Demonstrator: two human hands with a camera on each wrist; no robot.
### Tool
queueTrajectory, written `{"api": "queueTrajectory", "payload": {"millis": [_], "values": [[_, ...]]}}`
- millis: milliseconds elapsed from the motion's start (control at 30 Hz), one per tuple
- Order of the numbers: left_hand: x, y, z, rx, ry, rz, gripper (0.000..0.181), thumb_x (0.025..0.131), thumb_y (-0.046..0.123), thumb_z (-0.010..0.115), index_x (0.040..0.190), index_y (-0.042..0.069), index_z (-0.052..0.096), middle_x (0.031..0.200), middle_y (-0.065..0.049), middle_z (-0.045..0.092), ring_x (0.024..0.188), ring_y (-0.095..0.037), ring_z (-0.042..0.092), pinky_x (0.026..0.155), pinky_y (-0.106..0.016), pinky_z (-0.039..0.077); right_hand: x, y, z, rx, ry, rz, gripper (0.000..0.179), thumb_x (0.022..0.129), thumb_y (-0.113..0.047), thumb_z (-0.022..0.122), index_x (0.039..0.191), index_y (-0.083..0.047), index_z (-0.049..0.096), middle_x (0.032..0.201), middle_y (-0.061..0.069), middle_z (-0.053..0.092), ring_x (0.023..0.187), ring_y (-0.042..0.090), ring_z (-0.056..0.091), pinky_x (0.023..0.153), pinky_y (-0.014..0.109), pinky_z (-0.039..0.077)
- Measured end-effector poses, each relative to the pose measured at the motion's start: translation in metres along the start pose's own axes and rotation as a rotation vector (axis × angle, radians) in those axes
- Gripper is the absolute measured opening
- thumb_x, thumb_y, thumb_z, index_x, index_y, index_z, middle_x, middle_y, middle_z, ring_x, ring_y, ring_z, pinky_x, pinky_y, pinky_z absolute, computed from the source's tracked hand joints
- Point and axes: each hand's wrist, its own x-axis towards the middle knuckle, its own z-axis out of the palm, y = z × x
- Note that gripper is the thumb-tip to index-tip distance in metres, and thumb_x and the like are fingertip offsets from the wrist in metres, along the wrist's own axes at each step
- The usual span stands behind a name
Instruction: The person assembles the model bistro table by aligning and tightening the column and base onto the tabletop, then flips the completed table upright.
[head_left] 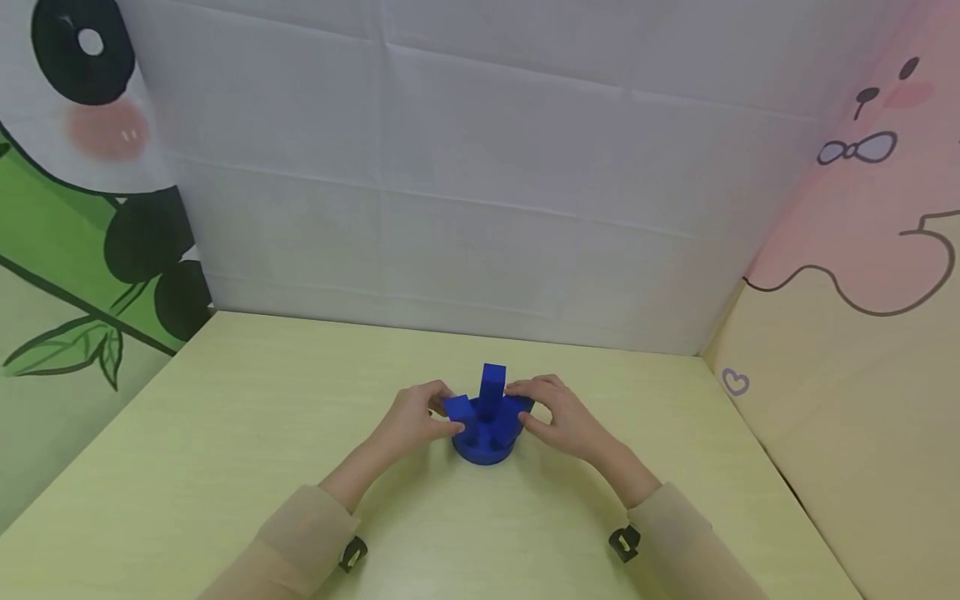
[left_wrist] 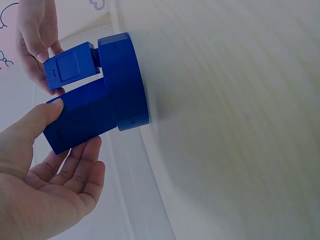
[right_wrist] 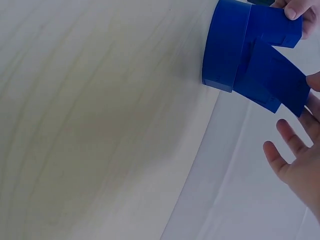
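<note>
A round blue base [head_left: 482,456] sits on the table, with several upright blue blocks around its top. My left hand [head_left: 414,417] pinches the left block [head_left: 459,408] between thumb and fingers. On the other side, my right hand [head_left: 562,417] holds the right block [head_left: 516,410] by its upper end, thumb on the near face. That block leans outward in the head view and is skewed against its neighbour in the right wrist view. At the back stands a taller-looking block [head_left: 492,385], untouched by either hand. Small embossed marks show on the base's side [left_wrist: 122,82].
The pale yellow table [head_left: 225,467] extends around the base. Behind it hangs a creased white cloth wall [head_left: 465,192]. Printed panels with cartoon figures flank both sides. A small dark clip [head_left: 625,543] sits by the right cuff, another [head_left: 353,552] by the left.
</note>
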Motion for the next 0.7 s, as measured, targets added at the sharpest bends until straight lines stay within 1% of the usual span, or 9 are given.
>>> {"api": "queueTrajectory", "payload": {"millis": [133, 300, 400, 533, 633, 700], "values": [[-0.001, 0.002, 0.0, 0.0, -0.004, -0.004, 0.029, 0.069, 0.021, 0.076, 0.092, 0.012, 0.06, 0.079, 0.003, 0.062, 0.077, -0.012, 0.058, 0.067, -0.028, 0.047, -0.001, -0.005, -0.002, -0.04, 0.005, 0.047, 0.033, 0.083, -0.021, 0.061, 0.114, -0.013, 0.058, 0.115, -0.001, 0.059, 0.104, 0.015, 0.048, 0.087, 0.038, 0.041], [-0.001, 0.002, 0.0, 0.004, -0.005, -0.001, 0.029, 0.069, 0.021, 0.076, 0.092, 0.013, 0.06, 0.079, 0.003, 0.062, 0.08, -0.016, 0.059, 0.066, -0.028, 0.047, -0.003, -0.013, -0.003, -0.108, 0.013, 0.17, 0.031, 0.081, -0.031, 0.063, 0.109, -0.017, 0.061, 0.108, -0.005, 0.061, 0.101, 0.013, 0.049, 0.087, 0.036, 0.042], [-0.001, 0.002, 0.0, 0.004, -0.003, 0.0, 0.029, 0.069, 0.021, 0.076, 0.092, 0.013, 0.06, 0.079, 0.003, 0.062, 0.081, -0.018, 0.06, 0.066, -0.028, 0.047, -0.005, -0.017, -0.002, -0.136, 0.045, 0.242, 0.033, 0.078, -0.038, 0.065, 0.104, -0.018, 0.064, 0.101, -0.007, 0.063, 0.096, 0.011, 0.05, 0.085, 0.034, 0.043], [-0.001, 0.003, 0.0, 0.002, 0.0, 0.001, 0.029, 0.069, 0.021, 0.076, 0.092, 0.013, 0.06, 0.079, 0.003, 0.062, 0.081, -0.018, 0.06, 0.067, -0.028, 0.047, -0.007, -0.021, 0.002, -0.155, 0.108, 0.287, 0.034, 0.072, -0.042, 0.07, 0.093, -0.016, 0.066, 0.087, -0.008, 0.064, 0.084, 0.009, 0.051, 0.076, 0.029, 0.043], [-0.002, 0.004, -0.001, 0.003, 0.002, 0.002, 0.029, 0.069, 0.021, 0.076, 0.091, 0.013, 0.06, 0.079, 0.004, 0.062, 0.081, -0.018, 0.06, 0.066, -0.028, 0.047, -0.008, -0.025, 0.005, -0.147, 0.133, 0.306, 0.031, 0.07, -0.042, 0.072, 0.085, -0.016, 0.064, 0.077, -0.01, 0.06, 0.076, 0.009, 0.051, 0.067, 0.024, 0.042], [-0.002, 0.005, -0.001, 0.001, 0.001, 0.002, 0.029, 0.069, 0.022, 0.076, 0.091, 0.013, 0.06, 0.079, 0.004, 0.062, 0.081, -0.018, 0.06, 0.067, -0.028, 0.047, -0.008, -0.028, 0.007, -0.141, 0.139, 0.318, 0.03, 0.07, -0.041, 0.072, 0.082, -0.016, 0.061, 0.073, -0.01, 0.058, 0.073, 0.011, 0.052, 0.064, 0.022, 0.042]]}}
